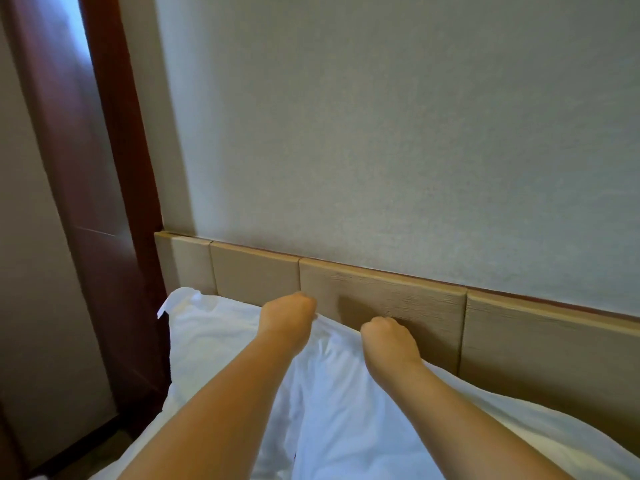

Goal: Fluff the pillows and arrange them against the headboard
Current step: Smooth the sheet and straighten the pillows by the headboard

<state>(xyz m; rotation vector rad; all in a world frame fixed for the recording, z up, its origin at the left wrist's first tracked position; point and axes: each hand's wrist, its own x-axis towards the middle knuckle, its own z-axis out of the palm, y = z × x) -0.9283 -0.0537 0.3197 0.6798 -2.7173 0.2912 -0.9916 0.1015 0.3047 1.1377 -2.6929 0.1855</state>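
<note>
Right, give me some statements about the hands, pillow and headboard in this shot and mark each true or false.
1. Both hands are closed on the top edge of the white fabric pillow. True: left hand, right hand.
2. The headboard is dark red metal. False: the beige wood-grain panelled headboard is light.
3. The pillow sits against the headboard. True.
4. The person wears long sleeves. False: both forearms are bare.
5. The right hand holds a phone. False: it grips only the pillow.
</note>
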